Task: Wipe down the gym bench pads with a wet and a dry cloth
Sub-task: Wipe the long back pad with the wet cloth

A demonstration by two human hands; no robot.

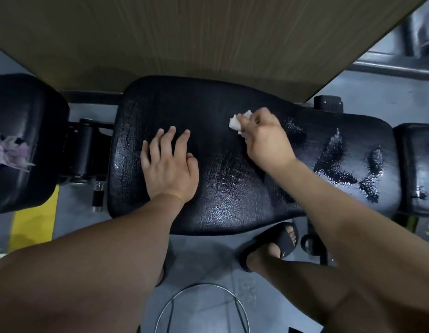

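Observation:
A long black bench pad (208, 111) runs across the middle of the view. My right hand (266, 140) grips a crumpled white cloth (236, 122) and presses it on the pad's far middle. My left hand (169, 162) rests flat on the pad with fingers spread, left of the cloth. Wet shiny streaks (333, 159) lie on the pad's right part. A second black pad (23, 116) stands at the left, with a purple cloth (9, 150) lying on it.
A wood-grain wall panel (208, 32) rises behind the bench. Another black pad (417, 164) adjoins at the right edge. My sandalled foot (276, 243) stands on the grey floor under the bench, near a metal ring (203, 306). A yellow floor stripe (33, 224) is at left.

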